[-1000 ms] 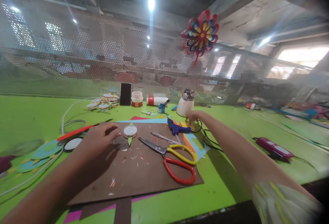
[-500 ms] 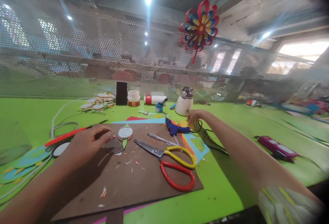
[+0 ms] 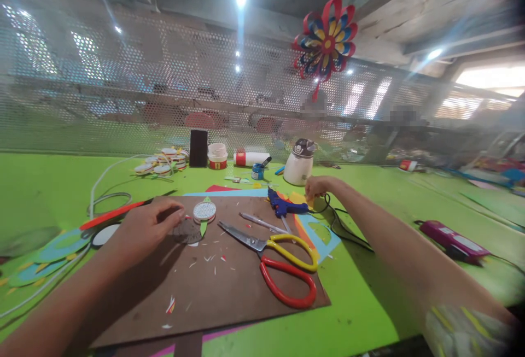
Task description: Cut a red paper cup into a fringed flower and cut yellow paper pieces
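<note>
My left hand rests on a brown paper sheet, fingers pinched on a small round brown paper piece. Just beyond it lies a white round decorated disc. My right hand reaches far across, fingers curled at the rear of the blue glue gun, beside yellow paper and the black cord. What it grips is not clear. Scissors with yellow and red handles lie between my arms.
A white jar, a blue paint pot, a red-and-white tub, a glue tube, a black box and stacked discs stand along the mesh wall. A purple device lies right. A paper pinwheel hangs above.
My right hand shifted slightly right near the glue gun's rear. The view swung a little; my left hand stays pinched on the brown piece.
</note>
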The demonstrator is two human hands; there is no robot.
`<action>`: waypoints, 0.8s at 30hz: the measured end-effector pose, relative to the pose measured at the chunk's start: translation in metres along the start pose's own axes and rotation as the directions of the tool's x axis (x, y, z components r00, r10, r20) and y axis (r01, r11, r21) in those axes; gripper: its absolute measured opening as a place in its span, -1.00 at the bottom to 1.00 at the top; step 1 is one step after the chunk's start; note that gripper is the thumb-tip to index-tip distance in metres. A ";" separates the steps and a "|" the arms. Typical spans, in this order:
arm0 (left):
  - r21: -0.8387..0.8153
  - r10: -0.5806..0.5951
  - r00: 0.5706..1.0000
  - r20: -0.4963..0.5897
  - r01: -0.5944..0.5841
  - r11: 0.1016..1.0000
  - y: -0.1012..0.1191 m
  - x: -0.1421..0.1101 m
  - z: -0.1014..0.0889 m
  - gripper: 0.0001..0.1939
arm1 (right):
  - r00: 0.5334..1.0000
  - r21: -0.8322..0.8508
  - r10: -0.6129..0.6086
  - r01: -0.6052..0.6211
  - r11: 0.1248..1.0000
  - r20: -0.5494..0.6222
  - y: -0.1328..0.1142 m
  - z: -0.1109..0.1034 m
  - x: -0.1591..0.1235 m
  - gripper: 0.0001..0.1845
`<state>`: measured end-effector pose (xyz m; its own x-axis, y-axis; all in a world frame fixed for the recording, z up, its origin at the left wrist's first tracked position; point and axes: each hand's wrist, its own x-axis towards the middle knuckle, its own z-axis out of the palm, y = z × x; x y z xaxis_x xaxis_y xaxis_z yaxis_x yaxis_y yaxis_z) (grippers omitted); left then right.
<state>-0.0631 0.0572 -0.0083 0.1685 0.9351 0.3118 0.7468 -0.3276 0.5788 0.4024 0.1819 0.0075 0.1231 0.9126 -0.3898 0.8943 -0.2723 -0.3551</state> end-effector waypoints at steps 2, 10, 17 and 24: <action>0.001 0.011 1.000 0.008 -0.011 1.000 0.000 0.000 0.000 -0.56 | 0.998 -0.075 0.015 -0.011 0.997 0.054 0.002 -0.001 0.001 -0.63; -0.044 0.001 1.000 0.017 0.000 0.999 -0.003 -0.001 0.001 -0.55 | 0.995 -0.248 0.029 -0.004 0.969 0.096 0.002 -0.006 0.003 -0.63; -0.051 0.017 1.000 0.003 -0.017 0.999 0.002 -0.002 0.000 -0.57 | 0.995 -0.235 0.046 -0.025 0.972 0.085 -0.007 0.005 -0.006 -0.63; -0.037 0.052 0.997 -0.053 -0.054 0.998 0.005 -0.003 -0.001 -0.61 | 0.998 -0.050 -0.060 0.059 0.997 -0.028 -0.012 -0.003 -0.026 -0.65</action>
<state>-0.0604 0.0528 -0.0055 0.1734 0.9082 0.3810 0.7124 -0.3827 0.5882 0.3902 0.1619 0.0244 0.0812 0.9356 -0.3435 0.9204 -0.2027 -0.3343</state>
